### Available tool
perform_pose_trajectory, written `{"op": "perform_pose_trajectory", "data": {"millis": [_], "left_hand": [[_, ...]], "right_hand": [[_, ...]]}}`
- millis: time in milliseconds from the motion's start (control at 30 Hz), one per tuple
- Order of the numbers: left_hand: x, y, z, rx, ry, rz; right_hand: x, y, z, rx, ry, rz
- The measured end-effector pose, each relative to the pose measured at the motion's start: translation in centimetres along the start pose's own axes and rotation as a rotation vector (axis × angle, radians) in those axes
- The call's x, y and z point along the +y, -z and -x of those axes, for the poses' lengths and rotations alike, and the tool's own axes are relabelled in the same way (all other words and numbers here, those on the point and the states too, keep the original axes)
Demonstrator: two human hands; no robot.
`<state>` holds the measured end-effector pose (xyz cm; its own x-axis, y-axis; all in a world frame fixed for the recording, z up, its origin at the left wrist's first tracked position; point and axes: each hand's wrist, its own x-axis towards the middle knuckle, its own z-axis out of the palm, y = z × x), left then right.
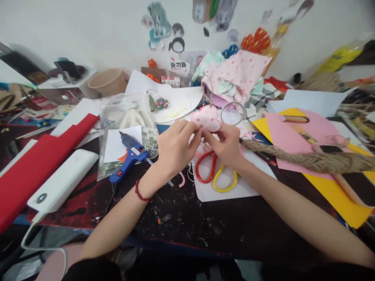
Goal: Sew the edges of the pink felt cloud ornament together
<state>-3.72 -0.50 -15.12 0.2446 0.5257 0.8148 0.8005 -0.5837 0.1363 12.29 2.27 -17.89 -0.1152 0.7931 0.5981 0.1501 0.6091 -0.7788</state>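
Observation:
Between my two hands, over the middle of the table, is a small pink cloud-shaped fabric piece point(207, 118) with darker pink dots and a loop of twine at its top. My left hand point(175, 146) pinches its lower edge, fingertips nearly touching those of the other hand. My right hand point(225, 144) grips it from the lower right, thumb and fingers closed. Scissors with one red and one yellow handle point(225, 190) lie below my hands on white paper point(246, 189); their blades are hidden. A blue hot glue gun point(129, 162) rests left of my left hand.
At left lie a white power bank point(63, 181) with a cable and a red folded strip point(43, 160). Polka-dot fabric point(237, 72) is heaped behind my hands. A twine bundle point(307, 160) crosses pink and yellow sheets at right, near a roll of tape point(233, 113).

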Motion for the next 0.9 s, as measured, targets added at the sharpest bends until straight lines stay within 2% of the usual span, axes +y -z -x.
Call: {"op": "perform_pose_trajectory", "data": {"millis": [67,133,300,900], "left_hand": [[0.0,0.1,0.1,-0.002,0.015,-0.007],[0.0,0.2,0.2,-0.023,0.018,-0.017],[0.1,0.5,0.8,-0.078,0.021,-0.001],[0.7,0.4,1.1,-0.004,-0.039,0.011]], "right_hand": [[-0.1,0.0,0.0,-0.025,0.0,-0.042],[-0.3,0.1,0.0,-0.059,0.011,0.018],[-0.4,0.3,0.3,-0.045,0.018,0.086],[-1.2,0.4,0.9,0.053,0.19,0.343]]}}
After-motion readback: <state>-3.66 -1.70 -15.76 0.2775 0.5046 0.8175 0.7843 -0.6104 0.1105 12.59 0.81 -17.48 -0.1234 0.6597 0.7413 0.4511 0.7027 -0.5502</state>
